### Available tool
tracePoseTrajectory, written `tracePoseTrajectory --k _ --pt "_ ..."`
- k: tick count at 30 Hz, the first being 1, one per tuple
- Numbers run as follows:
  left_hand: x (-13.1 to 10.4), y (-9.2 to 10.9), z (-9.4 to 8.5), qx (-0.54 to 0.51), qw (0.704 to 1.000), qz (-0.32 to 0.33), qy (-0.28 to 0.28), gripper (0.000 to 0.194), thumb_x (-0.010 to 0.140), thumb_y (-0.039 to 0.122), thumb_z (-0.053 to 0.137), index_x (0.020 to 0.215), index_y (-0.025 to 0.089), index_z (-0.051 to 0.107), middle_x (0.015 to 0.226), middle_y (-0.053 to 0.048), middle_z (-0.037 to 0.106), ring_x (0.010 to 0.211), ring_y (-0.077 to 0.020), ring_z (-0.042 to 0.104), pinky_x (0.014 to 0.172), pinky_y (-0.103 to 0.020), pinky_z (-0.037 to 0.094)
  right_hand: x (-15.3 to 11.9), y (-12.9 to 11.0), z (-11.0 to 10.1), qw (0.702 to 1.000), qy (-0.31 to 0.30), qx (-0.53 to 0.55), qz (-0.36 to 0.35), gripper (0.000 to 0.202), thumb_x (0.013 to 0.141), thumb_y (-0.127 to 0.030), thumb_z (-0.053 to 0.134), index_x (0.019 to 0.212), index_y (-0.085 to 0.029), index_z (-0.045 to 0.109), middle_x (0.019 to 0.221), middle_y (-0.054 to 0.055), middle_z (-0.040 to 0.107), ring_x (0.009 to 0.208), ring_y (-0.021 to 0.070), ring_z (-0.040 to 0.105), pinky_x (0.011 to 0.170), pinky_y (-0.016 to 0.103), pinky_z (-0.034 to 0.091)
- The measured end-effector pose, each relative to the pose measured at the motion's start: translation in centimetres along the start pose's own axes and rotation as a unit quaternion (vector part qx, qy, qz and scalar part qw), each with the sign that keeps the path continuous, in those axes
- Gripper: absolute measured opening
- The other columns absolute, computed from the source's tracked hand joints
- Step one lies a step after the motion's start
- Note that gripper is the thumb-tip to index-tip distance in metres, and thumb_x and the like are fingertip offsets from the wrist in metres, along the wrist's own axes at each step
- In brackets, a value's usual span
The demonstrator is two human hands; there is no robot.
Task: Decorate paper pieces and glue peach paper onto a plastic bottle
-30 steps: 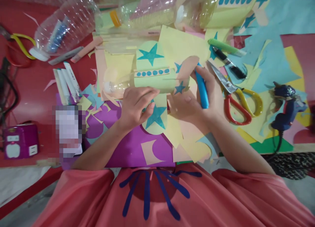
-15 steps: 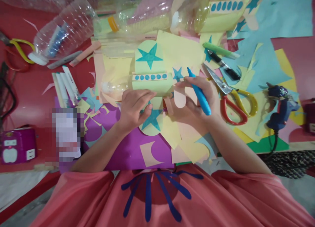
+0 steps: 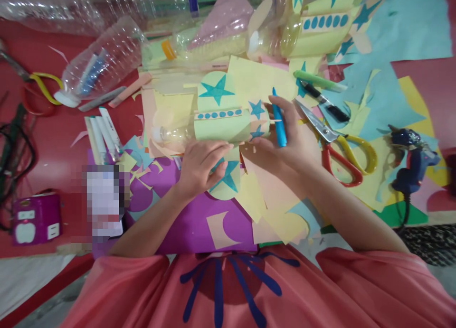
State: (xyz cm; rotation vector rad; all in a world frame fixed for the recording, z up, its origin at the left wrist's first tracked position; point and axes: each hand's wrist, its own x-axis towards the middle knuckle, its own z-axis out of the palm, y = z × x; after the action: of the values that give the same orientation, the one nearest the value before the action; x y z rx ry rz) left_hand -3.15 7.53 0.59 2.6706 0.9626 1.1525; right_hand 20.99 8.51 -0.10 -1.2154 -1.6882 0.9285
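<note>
A clear plastic bottle (image 3: 174, 134) lies on its side, wrapped in pale green paper (image 3: 219, 127) with a strip of blue dots (image 3: 221, 114). Paper wings with blue stars (image 3: 218, 89) stick out from both long sides. My left hand (image 3: 203, 166) rests along the bottle's near side, fingers stretched out, thumb over the near wing. At the bottle's right end are small pink pieces with blue stars (image 3: 257, 109). My right hand (image 3: 290, 138) holds a blue marker (image 3: 279, 121), tip pointing away from me, while its fingers touch that end. Its lower fingers are partly hidden.
Scissors (image 3: 322, 128), a black marker (image 3: 326, 100) and a glue gun (image 3: 409, 157) lie to the right. On the left are several markers (image 3: 103, 133), a blurred phone-like object (image 3: 104, 195) and an empty bottle (image 3: 110, 57). A similar decorated bottle (image 3: 317, 38) stands behind. Paper scraps surround everything.
My right hand has closed in on the bottle's right end, and the marker is more upright. The pale tab there no longer hangs toward me; a second small star shows. The view shifted slightly.
</note>
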Motion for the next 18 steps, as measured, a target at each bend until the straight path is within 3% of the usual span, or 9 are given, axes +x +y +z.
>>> tracePoseTrajectory --k 3,7,9,11,14,18 --pt "-0.1 -0.1 -0.1 -0.002 1.000 -0.006 -0.011 0.027 0.098 0.025 0.042 0.119 0.019 0.059 0.105 -0.008 0.074 0.095 -0.0186 0.068 0.083 -0.031 0.046 1.0 0.2 -0.8 0.999 -0.002 -0.035 -0.012 0.074 0.068 -0.044 0.084 0.130 -0.035 0.043 0.135 0.007 0.055 0.126 0.0259 0.057 0.099 0.043 0.054" --pt "-0.4 -0.3 0.1 -0.012 1.000 -0.021 -0.011 0.029 0.098 0.027 0.043 0.120 0.019 0.059 0.111 -0.010 0.072 0.103 -0.0205 0.067 0.089 -0.033 0.047 3.2 2.4 -2.8 0.996 0.074 -0.003 -0.057 0.078 0.064 -0.044 0.086 0.127 -0.035 0.042 0.127 0.006 0.055 0.111 0.0196 0.061 0.080 0.029 0.055" --pt "-0.5 -0.4 0.2 -0.023 0.999 -0.021 -0.013 0.029 0.097 0.025 0.044 0.120 0.018 0.059 0.112 -0.011 0.071 0.105 -0.0215 0.066 0.091 -0.034 0.046 4.7 3.6 -4.4 0.991 0.115 -0.007 -0.072 0.076 0.063 -0.039 0.087 0.124 -0.034 0.042 0.125 0.005 0.054 0.108 0.0157 0.058 0.073 0.022 0.052" --pt "-0.5 -0.4 0.3 -0.034 0.999 -0.023 -0.018 0.029 0.096 0.024 0.045 0.120 0.017 0.058 0.112 -0.012 0.071 0.106 -0.0218 0.066 0.091 -0.034 0.047 6.0 4.7 -6.2 0.990 0.121 -0.024 -0.075 0.075 0.064 -0.028 0.085 0.124 -0.034 0.041 0.119 0.002 0.054 0.094 0.0105 0.060 0.067 0.020 0.049" --pt "-0.4 -0.4 0.4 -0.036 0.998 -0.025 -0.033 0.028 0.097 0.024 0.043 0.119 0.018 0.059 0.110 -0.011 0.072 0.104 -0.0210 0.067 0.087 -0.033 0.047 7.1 6.0 -8.3 0.988 0.126 -0.082 -0.016 0.072 0.067 -0.019 0.080 0.124 -0.033 0.037 0.125 0.004 0.053 0.094 0.0106 0.063 0.068 0.021 0.050" --pt "-0.3 -0.3 0.5 -0.028 0.997 -0.025 -0.069 0.028 0.099 0.026 0.040 0.115 0.018 0.061 0.105 -0.009 0.073 0.097 -0.0193 0.068 0.083 -0.032 0.048 6.4 6.2 -8.9 0.982 0.107 -0.151 -0.040 0.074 0.067 -0.015 0.077 0.128 -0.029 0.037 0.138 0.011 0.048 0.123 0.0181 0.054 0.092 0.030 0.050"
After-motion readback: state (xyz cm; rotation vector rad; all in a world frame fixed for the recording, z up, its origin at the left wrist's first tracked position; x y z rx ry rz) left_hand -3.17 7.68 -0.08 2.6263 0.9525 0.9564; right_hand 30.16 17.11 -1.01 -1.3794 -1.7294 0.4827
